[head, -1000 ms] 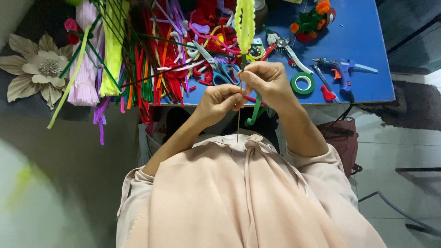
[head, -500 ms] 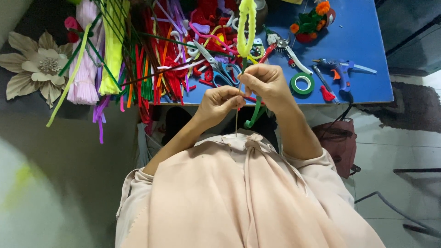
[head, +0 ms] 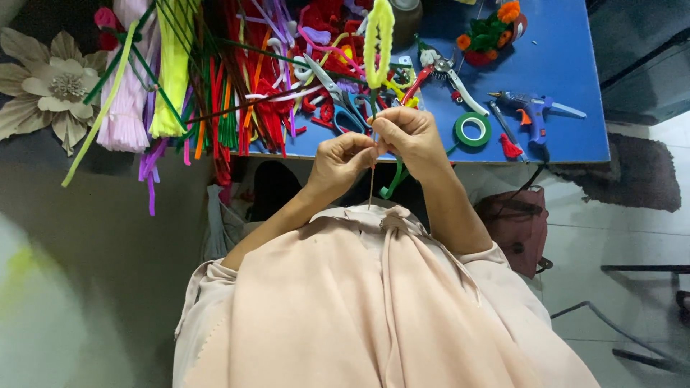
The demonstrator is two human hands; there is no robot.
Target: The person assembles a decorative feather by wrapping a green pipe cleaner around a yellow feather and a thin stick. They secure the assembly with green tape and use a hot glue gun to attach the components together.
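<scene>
Yellow fuzzy pipe-cleaner loop (head: pixel 379 32) is standing upright on a thin stick (head: pixel 371 188), which both hands are pinching together just off the near edge of the blue tabletop (head: pixel 568 72). The left hand (head: pixel 343 159) and right hand (head: pixel 410 136) are touching, fingers clenched around the stick where loop meets stem. This looks like the binding step; the next move calls for a firm twist without bending the loop. Green tape roll (head: pixel 472 129) and glue gun (head: pixel 532 108) are lying near the right edge.
</scene>
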